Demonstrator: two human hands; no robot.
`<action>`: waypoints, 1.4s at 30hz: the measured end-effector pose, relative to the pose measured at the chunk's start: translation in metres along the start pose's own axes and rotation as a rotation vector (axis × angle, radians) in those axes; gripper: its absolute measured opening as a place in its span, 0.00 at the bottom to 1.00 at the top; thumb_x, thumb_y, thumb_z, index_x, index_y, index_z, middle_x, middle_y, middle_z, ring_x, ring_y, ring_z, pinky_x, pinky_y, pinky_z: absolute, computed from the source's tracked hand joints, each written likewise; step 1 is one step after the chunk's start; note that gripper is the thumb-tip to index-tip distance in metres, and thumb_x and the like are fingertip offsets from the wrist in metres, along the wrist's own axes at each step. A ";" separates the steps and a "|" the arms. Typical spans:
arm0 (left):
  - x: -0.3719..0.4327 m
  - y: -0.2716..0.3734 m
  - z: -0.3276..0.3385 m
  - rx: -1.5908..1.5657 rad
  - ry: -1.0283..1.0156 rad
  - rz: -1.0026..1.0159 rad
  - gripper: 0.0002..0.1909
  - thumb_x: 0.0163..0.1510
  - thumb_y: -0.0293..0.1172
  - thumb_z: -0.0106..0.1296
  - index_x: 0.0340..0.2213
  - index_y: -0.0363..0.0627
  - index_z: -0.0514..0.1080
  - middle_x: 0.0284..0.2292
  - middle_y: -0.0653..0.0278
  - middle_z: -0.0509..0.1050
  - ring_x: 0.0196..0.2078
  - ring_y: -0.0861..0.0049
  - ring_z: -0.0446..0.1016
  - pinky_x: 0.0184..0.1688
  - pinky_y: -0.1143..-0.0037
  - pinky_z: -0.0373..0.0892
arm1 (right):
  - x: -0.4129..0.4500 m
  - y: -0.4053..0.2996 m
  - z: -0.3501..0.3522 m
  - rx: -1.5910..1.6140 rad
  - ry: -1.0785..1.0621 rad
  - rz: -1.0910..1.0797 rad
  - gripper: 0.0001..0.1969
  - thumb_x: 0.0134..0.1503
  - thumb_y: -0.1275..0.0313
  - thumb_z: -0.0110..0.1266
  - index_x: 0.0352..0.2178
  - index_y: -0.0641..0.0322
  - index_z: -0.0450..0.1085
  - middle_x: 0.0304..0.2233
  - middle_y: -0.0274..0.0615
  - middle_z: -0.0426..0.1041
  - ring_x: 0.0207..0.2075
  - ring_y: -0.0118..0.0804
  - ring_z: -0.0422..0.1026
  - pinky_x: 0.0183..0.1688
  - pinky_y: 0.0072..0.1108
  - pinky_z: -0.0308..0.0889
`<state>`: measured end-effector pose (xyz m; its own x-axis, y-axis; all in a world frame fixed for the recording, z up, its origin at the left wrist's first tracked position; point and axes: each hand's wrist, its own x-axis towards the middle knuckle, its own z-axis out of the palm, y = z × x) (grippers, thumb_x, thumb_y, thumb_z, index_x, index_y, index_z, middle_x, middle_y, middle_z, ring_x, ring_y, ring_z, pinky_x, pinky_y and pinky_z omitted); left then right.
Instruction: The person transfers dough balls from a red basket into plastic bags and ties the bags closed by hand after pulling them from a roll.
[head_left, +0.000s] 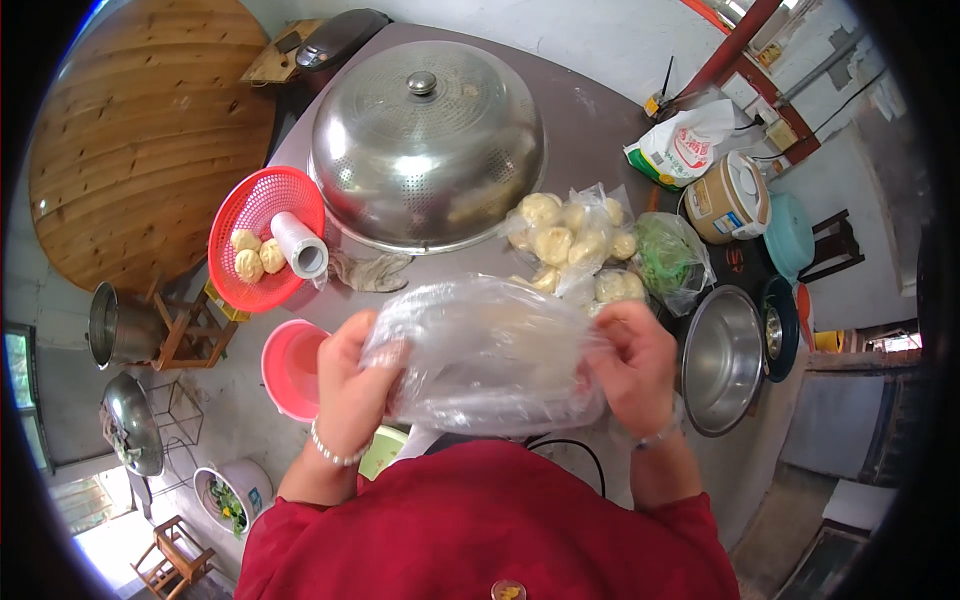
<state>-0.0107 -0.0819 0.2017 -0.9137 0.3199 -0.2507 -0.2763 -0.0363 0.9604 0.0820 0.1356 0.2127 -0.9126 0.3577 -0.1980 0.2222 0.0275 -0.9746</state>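
A clear plastic bag (487, 356) is spread between my two hands, just in front of my chest. My left hand (360, 367) grips its left edge and my right hand (634, 364) pinches the right edge. Whether anything lies inside the bag cannot be told. Beyond it, filled plastic bags of pale steamed buns (555, 244) rest on the table. A red plastic basket (225, 225) at the left holds a few buns (249, 267) and a roll of plastic bags (300, 246). A crumpled cloth (367, 271) lies beside the basket.
A large perforated metal dome lid (427, 150) covers the table's middle. To the right are a bag of greens (671, 259), a rice cooker (726, 199) and a steel basin (722, 360). A pink bucket (292, 367) stands low at the left, near my left forearm.
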 end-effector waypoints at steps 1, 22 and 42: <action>0.009 -0.008 -0.001 0.003 -0.002 -0.001 0.06 0.47 0.28 0.42 0.21 0.40 0.65 0.13 0.73 0.61 0.11 0.91 0.55 0.12 0.87 0.51 | 0.008 0.018 -0.001 0.003 0.002 0.001 0.08 0.45 0.81 0.46 0.30 0.68 0.60 0.19 0.38 0.68 0.19 0.21 0.66 0.22 0.13 0.60; 0.075 -0.185 -0.046 -0.631 0.208 -0.463 0.10 0.50 0.36 0.40 0.28 0.42 0.65 0.20 0.67 0.68 0.15 0.84 0.61 0.11 0.84 0.53 | 0.100 0.175 0.020 -1.689 -0.428 -0.448 0.25 0.43 0.76 0.43 0.47 0.59 0.54 0.39 0.48 0.64 0.42 0.43 0.62 0.49 0.38 0.48; 0.087 -0.258 -0.046 0.230 0.336 -0.131 0.13 0.45 0.35 0.47 0.21 0.35 0.68 0.14 0.67 0.65 0.16 0.81 0.62 0.20 0.78 0.59 | 0.100 0.093 -0.017 -1.404 -0.429 -0.379 0.07 0.46 0.67 0.45 0.21 0.58 0.67 0.20 0.44 0.67 0.27 0.44 0.67 0.31 0.30 0.61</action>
<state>-0.0329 -0.0883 -0.0734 -0.9322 -0.0203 -0.3613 -0.3574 0.2086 0.9104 0.0173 0.1898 0.1045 -0.9621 -0.1588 -0.2217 -0.1308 0.9821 -0.1359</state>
